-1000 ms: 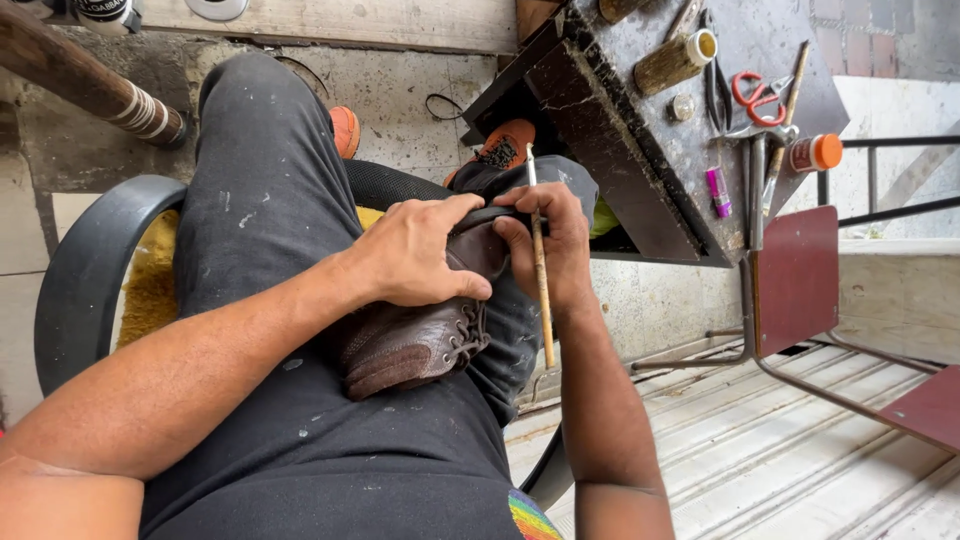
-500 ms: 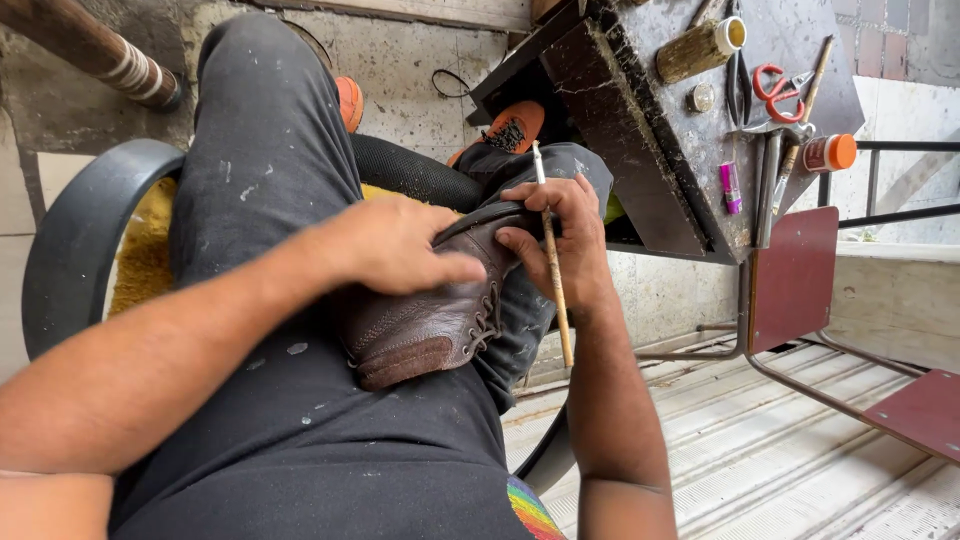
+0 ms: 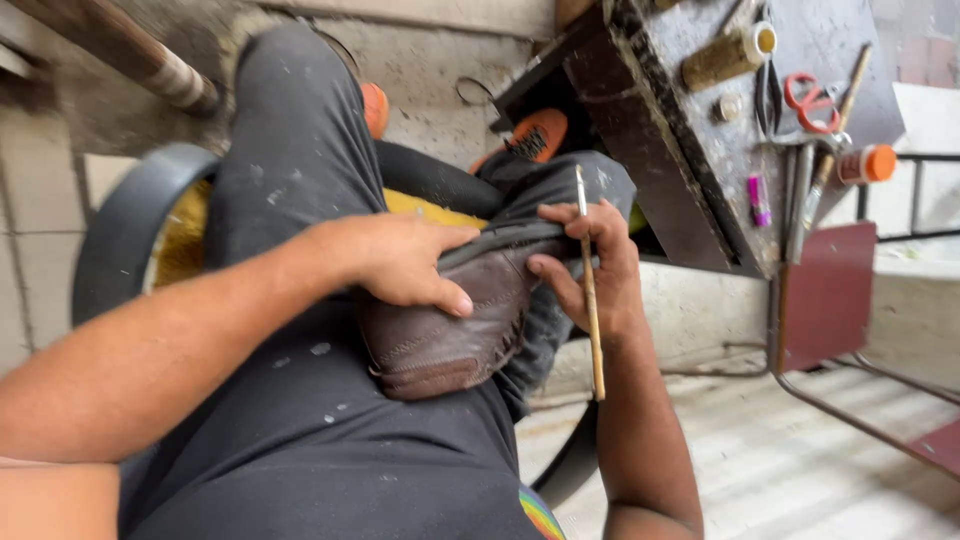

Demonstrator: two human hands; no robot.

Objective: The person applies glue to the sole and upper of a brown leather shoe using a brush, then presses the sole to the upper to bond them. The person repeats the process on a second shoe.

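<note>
Shoe: a brown leather shoe [image 3: 440,330] is laid sole-up across the lap, on dark, paint-flecked trousers [image 3: 300,420], its toe turned towards the body.
Sole: a dark sole edge [image 3: 505,238] is seen along the far side of the shoe, between the two hands; whether it is fully bonded to the upper cannot be told.
Left hand: the left hand [image 3: 405,262] is pressed flat over the upper, fingers spread and thumb along the leather, so that the shoe is pinned to the thigh.
Right hand: the right hand [image 3: 590,270] is closed narrowly on a thin wooden stick [image 3: 590,290], which is held nearly upright, while its fingertips touch the shoe's edge.
Stick tip: the upper end of the stick is seen above the fingers; what it carries is too small to tell.
Progress: the work along the sole edge is judged to be under way and unfinished, since both hands are engaged at the seam and no tool has been put down; how much of the edge has been treated is not shown.
Seat: a black tyre [image 3: 130,230] with a yellow cushion inside is used as the seat.
Bench: a dark, stained workbench [image 3: 690,160] stands just beyond the knee.
On the bench: red-handled scissors [image 3: 808,96], a brown tube with a yellow cap [image 3: 725,55], a small pink item [image 3: 759,198] and an orange-capped container [image 3: 866,164] are laid out, well apart from the shoe.
</note>
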